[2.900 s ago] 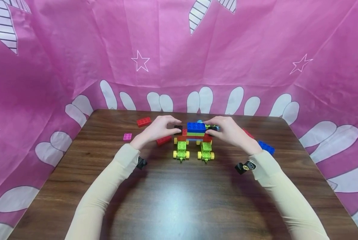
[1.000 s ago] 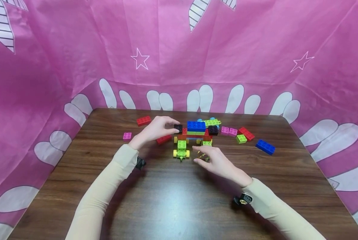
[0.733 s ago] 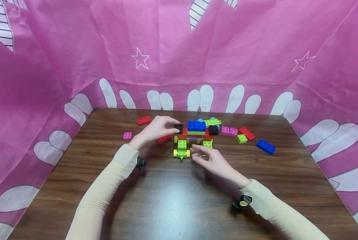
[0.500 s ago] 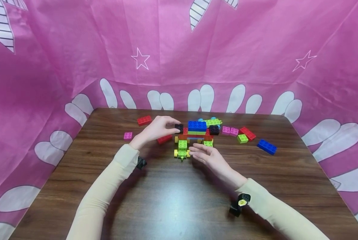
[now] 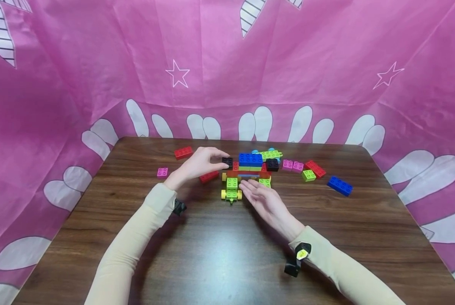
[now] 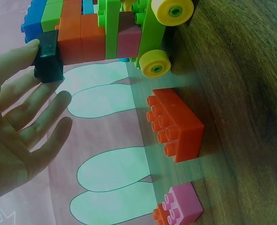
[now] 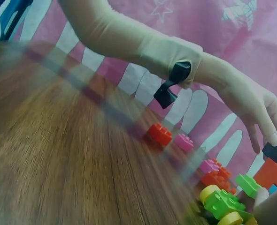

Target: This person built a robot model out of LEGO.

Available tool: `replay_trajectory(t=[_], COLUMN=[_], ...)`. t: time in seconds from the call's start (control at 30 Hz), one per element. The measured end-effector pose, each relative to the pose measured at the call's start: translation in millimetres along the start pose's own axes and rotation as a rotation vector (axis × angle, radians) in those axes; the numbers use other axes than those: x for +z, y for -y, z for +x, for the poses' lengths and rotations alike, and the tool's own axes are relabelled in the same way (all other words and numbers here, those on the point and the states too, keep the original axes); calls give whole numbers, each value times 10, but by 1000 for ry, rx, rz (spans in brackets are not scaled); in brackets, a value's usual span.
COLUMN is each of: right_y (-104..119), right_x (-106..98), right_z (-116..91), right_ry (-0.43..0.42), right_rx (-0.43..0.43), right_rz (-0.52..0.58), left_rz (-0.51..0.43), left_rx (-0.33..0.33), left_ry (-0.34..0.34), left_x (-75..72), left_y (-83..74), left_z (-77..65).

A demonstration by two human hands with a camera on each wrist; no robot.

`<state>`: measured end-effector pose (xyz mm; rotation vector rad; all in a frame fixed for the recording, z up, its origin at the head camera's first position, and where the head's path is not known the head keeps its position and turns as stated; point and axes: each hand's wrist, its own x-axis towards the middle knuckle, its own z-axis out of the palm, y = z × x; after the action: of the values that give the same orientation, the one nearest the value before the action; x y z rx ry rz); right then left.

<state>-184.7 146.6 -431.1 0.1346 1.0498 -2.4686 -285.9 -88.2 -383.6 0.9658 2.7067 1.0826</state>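
A toy of building bricks stands mid-table on green wheeled bases with yellow wheels; a blue brick tops its red and green layers. My left hand pinches a black brick at the toy's left end between thumb and fingers. A second black brick sits at its right end. My right hand lies palm-up with straight fingers before the toy, its fingertips by the left wheeled base. It covers most of the right wheeled base. Whether those fingertips touch the toy, I cannot tell.
Left of the toy lie red bricks and a pink brick. To the right are pink bricks, a red brick, a green brick and a blue brick. A green wheeled piece stands behind.
My right hand has left the toy's right end, come down in front of it, and turned palm-up with its fingers straightened. My left hand stays on the black brick.
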Motion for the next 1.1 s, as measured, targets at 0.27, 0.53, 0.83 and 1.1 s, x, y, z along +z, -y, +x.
replay_trajectory(t=[0.27,0.53,0.83,1.1], right_y=[-16,1,13,8], right_x=[73,95,89,89], right_z=[49,65,92,107], right_ry=[16,-16,-7,-1], right_rx=[-40,-28,3,9], right_rz=[55,147,199,203], left_rz=[-3,-8,21,87], left_rx=[21,43,24,20], left_ry=[4,12,28,53], left_x=[-13,-15,-20,-2], left_y=[-7,-18,-37,-59], left_z=[-5,-6,24,105])
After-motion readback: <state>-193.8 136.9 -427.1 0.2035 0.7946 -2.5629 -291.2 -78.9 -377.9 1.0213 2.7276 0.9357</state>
